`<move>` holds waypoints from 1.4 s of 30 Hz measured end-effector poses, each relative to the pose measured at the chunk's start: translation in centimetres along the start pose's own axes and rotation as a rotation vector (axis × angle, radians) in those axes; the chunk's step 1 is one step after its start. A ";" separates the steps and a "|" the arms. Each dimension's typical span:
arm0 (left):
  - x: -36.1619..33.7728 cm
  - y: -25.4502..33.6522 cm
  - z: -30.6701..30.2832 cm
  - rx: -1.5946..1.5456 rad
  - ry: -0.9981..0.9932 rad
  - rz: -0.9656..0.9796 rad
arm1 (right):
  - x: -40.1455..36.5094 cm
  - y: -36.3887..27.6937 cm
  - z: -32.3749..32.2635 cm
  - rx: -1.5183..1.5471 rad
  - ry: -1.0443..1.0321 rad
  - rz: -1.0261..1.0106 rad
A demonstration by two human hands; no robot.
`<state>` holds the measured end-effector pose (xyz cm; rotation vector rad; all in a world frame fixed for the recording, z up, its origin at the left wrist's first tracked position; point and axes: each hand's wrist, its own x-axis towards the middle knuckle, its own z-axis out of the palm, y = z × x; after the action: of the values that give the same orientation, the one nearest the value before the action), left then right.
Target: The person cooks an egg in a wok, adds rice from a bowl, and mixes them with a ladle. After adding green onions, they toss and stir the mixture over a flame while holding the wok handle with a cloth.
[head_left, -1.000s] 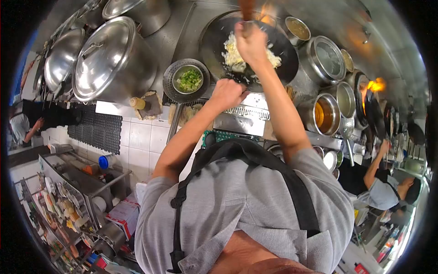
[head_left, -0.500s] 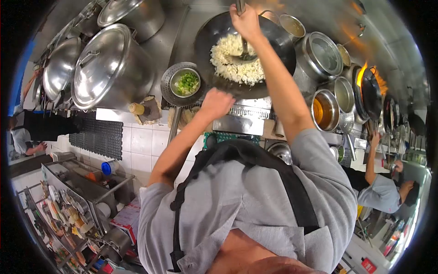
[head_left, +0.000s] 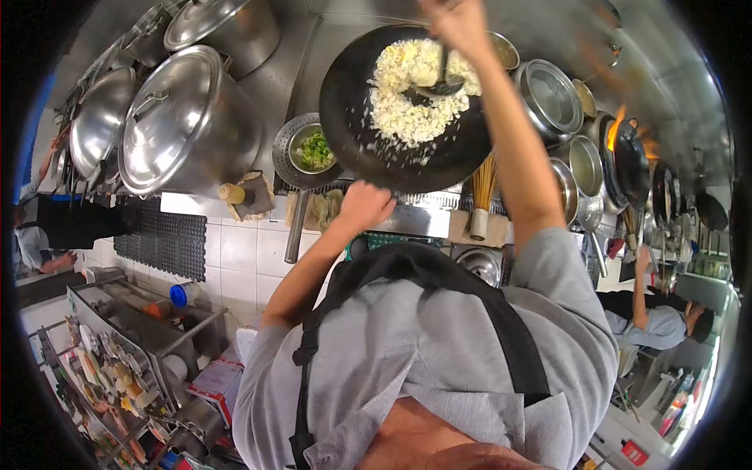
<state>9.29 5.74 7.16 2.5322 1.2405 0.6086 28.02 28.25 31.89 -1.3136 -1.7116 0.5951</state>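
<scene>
While reaching forward with the bent left arm, curls the left hand (head_left: pixel 368 205) closed, knuckles up, at the wok's (head_left: pixel 345 102) near rim, right of a strainer (head_left: pixel 281 157) bearing chopped greens (head_left: pixel 316 149); cannot tell the exact hold. Beyond that grip, has loose rice (head_left: pixel 415 121) in the wok. Farther right, stretches the right arm past a brush (head_left: pixel 479 223), the blurred right hand (head_left: pixel 457 27) wrapped around the ladle (head_left: pixel 446 88), its bowl in the rice.

A black mat (head_left: pixel 162 237) lies on white tiles (head_left: pixel 239 247) near what seems a tub (head_left: pixel 185 294).
</scene>
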 end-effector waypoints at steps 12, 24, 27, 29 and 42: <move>1.8 0.3 2.0 0.046 0.015 -0.076 | 1.7 3.0 5.4 -0.144 0.060 -0.460; 4.0 0.0 0.6 0.039 -0.015 -0.041 | -1.2 6.1 6.1 -0.221 0.047 -0.270; -4.3 -0.1 -0.3 -0.011 -0.025 -0.032 | 0.1 -4.2 -4.3 -0.113 0.018 0.175; -4.4 0.6 -3.6 0.024 -0.056 -0.012 | 0.1 -5.2 -6.0 0.344 0.271 -0.082; -3.2 2.2 -6.2 0.009 -0.009 0.035 | 0.3 -4.1 -3.2 0.191 0.048 -0.127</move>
<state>6.11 2.08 12.67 2.5655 1.2009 0.5996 28.63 26.77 36.84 -1.0690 -1.6418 0.6310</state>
